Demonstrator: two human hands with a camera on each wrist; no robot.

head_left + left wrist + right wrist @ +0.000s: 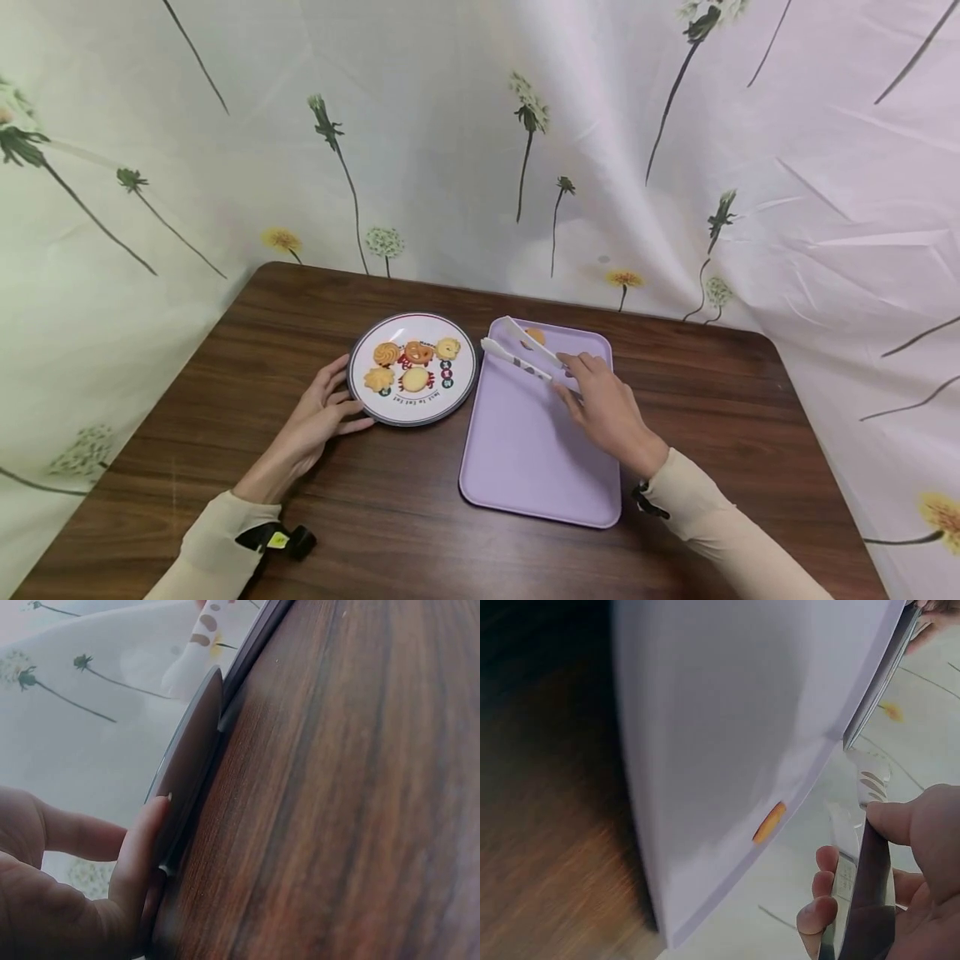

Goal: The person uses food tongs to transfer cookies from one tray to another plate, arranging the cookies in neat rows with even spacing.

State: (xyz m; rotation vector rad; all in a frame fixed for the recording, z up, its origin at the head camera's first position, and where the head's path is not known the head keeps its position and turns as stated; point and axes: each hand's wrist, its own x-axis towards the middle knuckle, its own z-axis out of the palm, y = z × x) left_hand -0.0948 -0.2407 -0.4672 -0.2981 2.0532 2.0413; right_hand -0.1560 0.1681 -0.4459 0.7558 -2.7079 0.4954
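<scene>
My left hand (318, 414) holds the left rim of a round white plate (457, 398), with the thumb along its near edge. Printed marks and several cookies (415, 380) of different shapes show on the plate. In the left wrist view, the thumb lies against the side of the plate (184, 765). My right hand (606, 408) grips white tongs (517, 360) over a lilac tray (536, 450). Their two arms stand apart, with nothing pinched between the tips. One orange-brown cookie (534, 337) lies near the tray's far edge, partly hidden by the tongs; the right wrist view shows this cookie (769, 822) more plainly.
Plate and tray stand side by side on a dark wooden table (300, 325), their edges close together. A pale cloth (450, 150) with dandelion prints hangs behind the table and at its sides. Each wrist wears a black strap (258, 536).
</scene>
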